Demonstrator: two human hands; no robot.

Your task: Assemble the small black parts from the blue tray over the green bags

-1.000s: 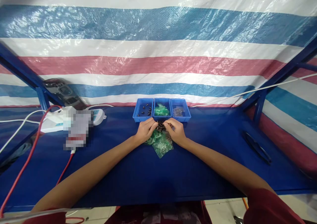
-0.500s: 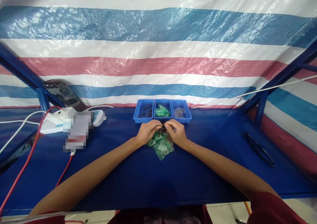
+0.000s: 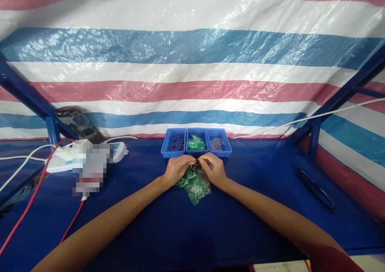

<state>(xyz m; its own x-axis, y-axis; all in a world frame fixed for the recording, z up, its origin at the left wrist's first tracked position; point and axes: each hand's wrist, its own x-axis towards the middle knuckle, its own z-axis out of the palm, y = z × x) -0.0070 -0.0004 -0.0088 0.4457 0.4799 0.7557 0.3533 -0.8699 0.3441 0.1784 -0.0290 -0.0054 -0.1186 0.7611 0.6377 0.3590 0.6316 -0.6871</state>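
My left hand [image 3: 178,170] and my right hand [image 3: 214,170] meet just in front of the bins, fingertips bent inward and pinched. Between the fingertips lies a cluster of small dark parts [image 3: 197,165]; exactly what each hand grips is too small to make out. Directly below them, small clear bags with green printing [image 3: 197,188] lie on the blue table, partly under the hands. Beyond the hands stand three blue bins in a row: the left bin [image 3: 165,153] holds small dark parts, the middle bin [image 3: 197,151] green-printed bags, and the right bin [image 3: 223,154] small clear pieces.
On the left lie a white power strip [image 3: 60,165], a partly pixelated device and a red cable [image 3: 37,193]. A pair of dark-framed glasses [image 3: 315,189] rests on the right. Striped plastic sheeting [image 3: 192,71] hangs behind, with blue frame posts at both sides.
The camera view has tilted upward a little, so the table and bins appear lower. Both hands stay together over the small dark parts, with only slight finger movement.
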